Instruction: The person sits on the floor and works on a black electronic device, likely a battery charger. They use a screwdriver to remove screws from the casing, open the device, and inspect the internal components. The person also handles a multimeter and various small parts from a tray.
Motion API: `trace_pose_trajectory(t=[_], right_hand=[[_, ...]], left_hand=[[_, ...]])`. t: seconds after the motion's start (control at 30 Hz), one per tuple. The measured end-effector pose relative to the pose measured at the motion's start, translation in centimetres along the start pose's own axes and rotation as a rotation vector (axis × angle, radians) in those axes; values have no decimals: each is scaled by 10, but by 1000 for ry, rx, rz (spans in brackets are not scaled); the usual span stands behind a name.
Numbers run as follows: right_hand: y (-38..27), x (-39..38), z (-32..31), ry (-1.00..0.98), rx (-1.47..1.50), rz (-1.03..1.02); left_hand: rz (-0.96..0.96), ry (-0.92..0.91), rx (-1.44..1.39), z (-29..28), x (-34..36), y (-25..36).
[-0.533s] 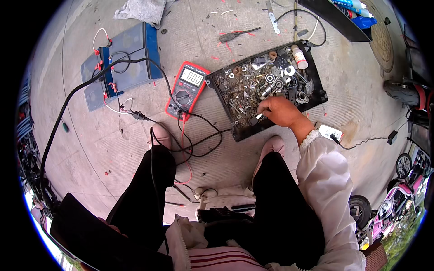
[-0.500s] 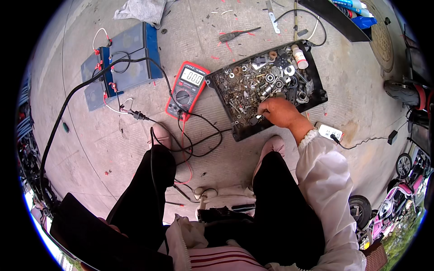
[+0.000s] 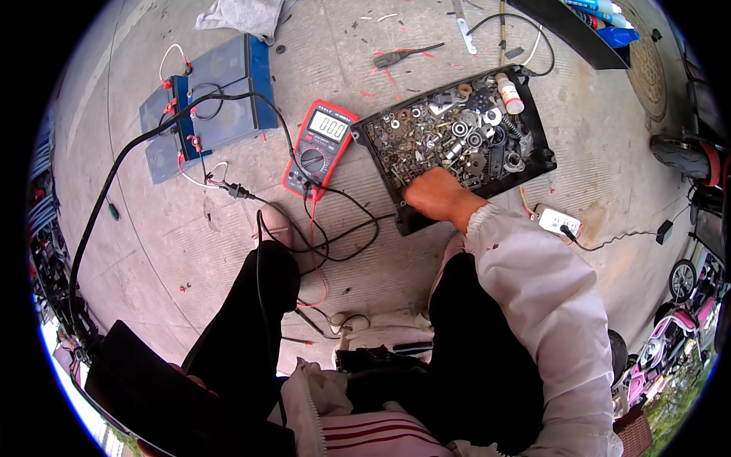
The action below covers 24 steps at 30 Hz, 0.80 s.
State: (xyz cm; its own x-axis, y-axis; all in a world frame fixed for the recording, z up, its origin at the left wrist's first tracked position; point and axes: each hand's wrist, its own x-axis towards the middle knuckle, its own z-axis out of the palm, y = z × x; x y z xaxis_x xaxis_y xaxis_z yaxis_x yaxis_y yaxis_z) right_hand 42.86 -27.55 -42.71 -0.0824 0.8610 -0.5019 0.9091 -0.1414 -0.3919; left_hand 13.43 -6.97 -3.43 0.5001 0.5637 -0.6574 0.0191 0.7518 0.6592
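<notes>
My right hand (image 3: 440, 196) is curled down into the near left part of a black tray (image 3: 541, 152) of mixed nuts, washers, bearings and bolts; its fingertips and anything between them are hidden. A small white bottle (image 3: 509, 95) lies at the tray's back right. Just left of the tray is a red multimeter (image 3: 314, 156) with probe leads. At the bottom left, fingers of my left hand (image 3: 196, 383) show curled at the edge of a black object (image 3: 152, 404), which I cannot identify.
Blue batteries (image 3: 221, 68) with clamps and cables lie at upper left, beside a grey rag (image 3: 240, 17). A white power strip (image 3: 556, 222) is right of the tray. A black box (image 3: 567, 34) of tubes stands behind; wheels (image 3: 681, 278) and vehicles line the right. Cables cross between my legs.
My right hand has moved left within the tray, toward its near corner, and the small pale piece at its fingertips is now hidden. The whole view has shifted slightly.
</notes>
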Motion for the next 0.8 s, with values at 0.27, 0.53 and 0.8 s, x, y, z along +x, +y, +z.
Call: trace_pose_trajectory(t=[0.27, 0.53, 0.8], right_hand=[[-3, 6, 13, -16, -79, -39], [-1, -16, 11, 470, 734, 161], [-30, -37, 0, 628, 1821, 193]], left_hand=[[-80, -49, -95, -4, 2, 8], [-111, -62, -136, -4, 1, 11], [-112, -102, -125, -3, -4, 8]])
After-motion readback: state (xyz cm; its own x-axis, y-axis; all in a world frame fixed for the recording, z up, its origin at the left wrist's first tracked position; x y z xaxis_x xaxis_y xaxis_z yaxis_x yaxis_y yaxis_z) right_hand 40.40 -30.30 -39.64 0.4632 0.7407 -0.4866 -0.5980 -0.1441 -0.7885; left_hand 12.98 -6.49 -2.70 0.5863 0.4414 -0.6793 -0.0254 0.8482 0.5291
